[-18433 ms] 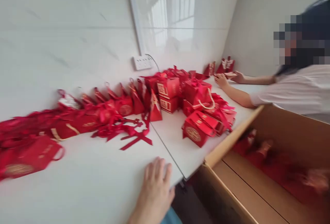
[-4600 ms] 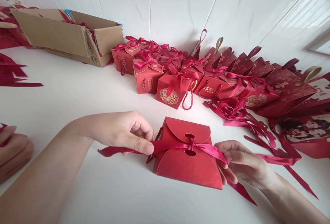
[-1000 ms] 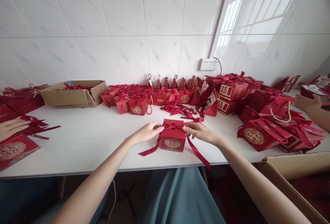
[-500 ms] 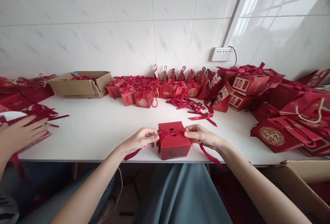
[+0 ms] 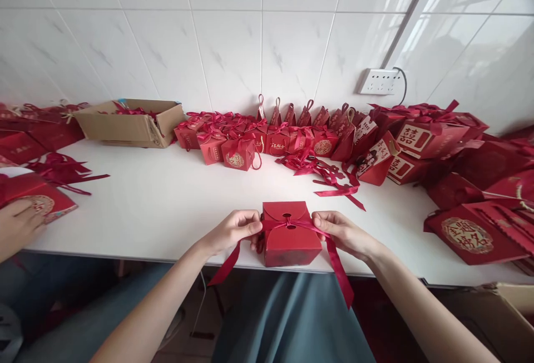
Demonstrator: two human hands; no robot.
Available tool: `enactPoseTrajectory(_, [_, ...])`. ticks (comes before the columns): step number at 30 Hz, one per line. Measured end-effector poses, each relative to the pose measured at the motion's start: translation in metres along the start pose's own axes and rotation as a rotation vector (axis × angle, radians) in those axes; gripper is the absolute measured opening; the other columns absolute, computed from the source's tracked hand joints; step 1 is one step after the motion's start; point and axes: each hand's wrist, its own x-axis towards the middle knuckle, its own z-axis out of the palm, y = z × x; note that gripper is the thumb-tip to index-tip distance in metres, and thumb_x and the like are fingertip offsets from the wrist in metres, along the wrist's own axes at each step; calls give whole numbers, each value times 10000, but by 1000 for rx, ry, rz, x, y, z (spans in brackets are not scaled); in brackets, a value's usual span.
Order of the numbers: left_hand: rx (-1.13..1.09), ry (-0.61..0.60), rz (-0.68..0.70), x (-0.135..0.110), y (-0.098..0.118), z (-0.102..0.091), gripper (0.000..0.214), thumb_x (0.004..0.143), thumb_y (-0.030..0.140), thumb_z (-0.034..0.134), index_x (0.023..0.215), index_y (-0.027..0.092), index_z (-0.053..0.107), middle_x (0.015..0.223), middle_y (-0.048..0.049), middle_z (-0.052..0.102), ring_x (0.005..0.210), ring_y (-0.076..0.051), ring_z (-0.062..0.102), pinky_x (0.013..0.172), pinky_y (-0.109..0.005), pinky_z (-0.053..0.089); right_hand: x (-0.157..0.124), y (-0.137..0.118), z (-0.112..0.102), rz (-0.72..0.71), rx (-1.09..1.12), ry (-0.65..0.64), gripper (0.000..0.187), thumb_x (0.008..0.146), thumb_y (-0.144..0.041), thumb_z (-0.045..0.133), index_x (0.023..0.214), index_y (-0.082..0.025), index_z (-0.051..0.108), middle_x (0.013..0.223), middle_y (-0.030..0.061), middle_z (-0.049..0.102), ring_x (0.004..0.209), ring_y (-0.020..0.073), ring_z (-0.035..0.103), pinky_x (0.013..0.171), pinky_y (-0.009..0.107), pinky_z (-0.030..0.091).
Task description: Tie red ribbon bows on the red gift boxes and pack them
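A small red gift box (image 5: 290, 243) stands at the front edge of the white table (image 5: 167, 207), right before me. A dark red ribbon (image 5: 339, 265) crosses its curved top flaps, and both ends hang off the table edge. My left hand (image 5: 234, 230) pinches the ribbon at the box's left side. My right hand (image 5: 342, 232) pinches it at the right side. Both hands are closed on the ribbon and touch the box.
A row of tied red boxes (image 5: 233, 148) lines the tiled wall, with loose ribbons (image 5: 329, 176) and larger red bags (image 5: 471, 229) to the right. An open cardboard box (image 5: 129, 122) sits at back left. Another person's hand (image 5: 16, 226) rests at far left. A wall socket (image 5: 379, 81) hangs above.
My view has dropped and moved closer since half a second ago. The box sits nearer the table edge, and my hands stay on the ribbon at either side. The other person's hand drew back.
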Motion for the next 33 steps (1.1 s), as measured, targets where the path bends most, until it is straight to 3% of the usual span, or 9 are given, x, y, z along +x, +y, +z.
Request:
enactPoseTrajectory(4, [-3, 22, 29, 1, -12, -2, 461, 749, 562, 632, 647, 166, 420, 548, 36, 462, 492, -81, 453, 487, -209, 323, -1, 11, 1, -28, 49, 39, 426, 762, -517, 662, 598, -186, 448, 506, -59, 430, 452, 72, 360, 472, 218, 253])
enactPoseTrajectory(9, [56, 8, 7, 1, -8, -2, 502, 728, 594, 631, 632, 173, 375, 582, 50, 400, 481, -61, 377, 466, -204, 262, -3, 10, -1, -37, -42, 47, 464, 765, -542, 642, 592, -204, 375, 451, -94, 326, 411, 56, 230, 431, 215, 162])
enactPoseTrajectory(16, [135, 25, -132, -8, 13, -1, 383, 809, 505, 571, 666, 165, 469, 586, 24, 482, 533, -98, 469, 546, -232, 361, -13, -23, -8, -20, -283, -62, 375, 823, -507, 592, 663, -177, 515, 530, -14, 545, 454, 81, 422, 452, 227, 290])
enactPoseTrajectory(21, [266, 92, -130, -12, 29, 4, 270, 833, 404, 555, 716, 164, 517, 659, 16, 509, 616, -110, 495, 613, -242, 400, -15, -53, -6, -97, -311, -120, 269, 850, -415, 591, 721, -179, 581, 619, 32, 643, 585, 145, 595, 535, 253, 431])
enactPoseTrajectory(27, [306, 173, -116, -16, 38, 9, 194, 828, 371, 552, 847, 184, 506, 636, 53, 402, 505, -64, 336, 487, -210, 278, -1, -60, 11, -240, -347, -118, 185, 826, -356, 622, 834, -189, 700, 1110, 87, 659, 1014, 233, 616, 832, 342, 492])
enactPoseTrajectory(29, [332, 185, -89, -17, 40, 11, 179, 829, 359, 544, 826, 186, 498, 665, 45, 415, 513, -64, 335, 487, -206, 283, 4, -55, 18, -254, -331, -88, 199, 822, -366, 624, 868, -197, 718, 1109, 78, 668, 1005, 231, 621, 844, 345, 492])
enactPoseTrajectory(33, [436, 195, -33, -21, 47, 13, 140, 842, 335, 523, 867, 197, 527, 771, 20, 514, 557, -76, 402, 529, -210, 339, 12, -47, 28, -281, -417, 83, 268, 828, -414, 602, 896, -186, 726, 889, 62, 714, 781, 193, 639, 671, 294, 504])
